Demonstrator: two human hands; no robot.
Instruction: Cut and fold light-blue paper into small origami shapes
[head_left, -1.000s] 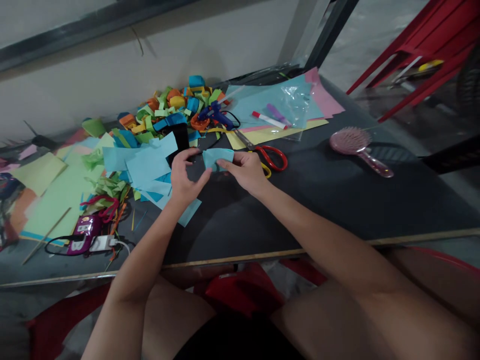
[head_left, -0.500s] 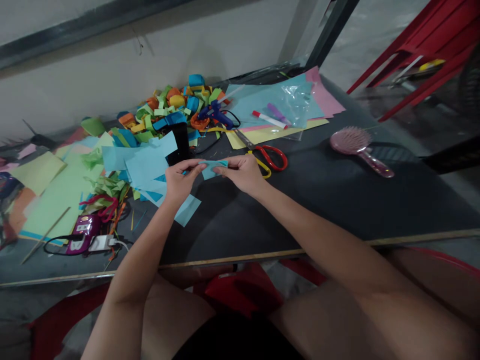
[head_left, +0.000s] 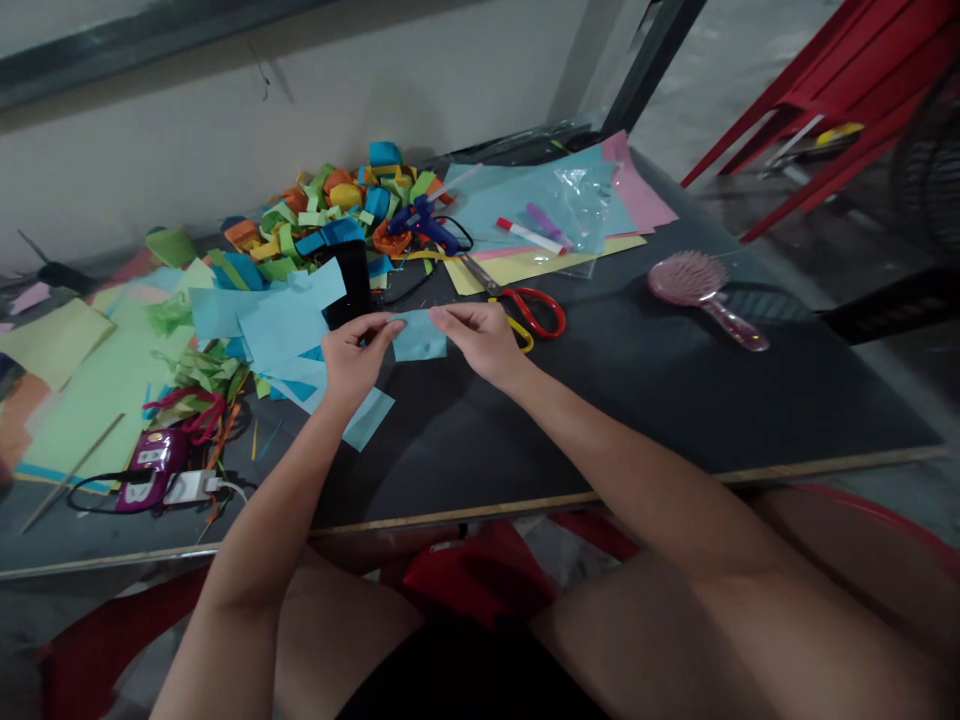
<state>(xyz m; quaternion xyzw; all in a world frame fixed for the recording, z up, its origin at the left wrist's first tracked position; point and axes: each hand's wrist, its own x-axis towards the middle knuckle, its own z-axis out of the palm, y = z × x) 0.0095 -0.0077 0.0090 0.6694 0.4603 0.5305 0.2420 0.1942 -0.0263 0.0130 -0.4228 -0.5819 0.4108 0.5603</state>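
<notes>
A small light-blue piece of paper (head_left: 420, 338) is stretched between my two hands, just above the dark tabletop. My left hand (head_left: 352, 355) pinches its upper left corner between thumb and fingers. At the upper right corner, my right hand (head_left: 484, 340) grips it the same way. Larger light-blue paper pieces (head_left: 281, 325) lie beyond and left of my left hand, and a loose blue strip (head_left: 369, 418) rests below it. Scissors with red and yellow handles (head_left: 536, 312) lie just past my right hand, partly hidden by it.
Behind my hands are a heap of coloured paper loops (head_left: 330, 205), a blue glue gun (head_left: 427, 222) and a red-capped marker (head_left: 531, 237). A pink hairbrush (head_left: 705, 295) lies at right. A purple device with a cable (head_left: 159, 465) sits front left. A red chair (head_left: 847, 90) stands beyond the table.
The blue paper was folded or curled between my fingers and now hangs opened out flat. My hands have moved slightly apart on it. The whole view has shifted a little.
</notes>
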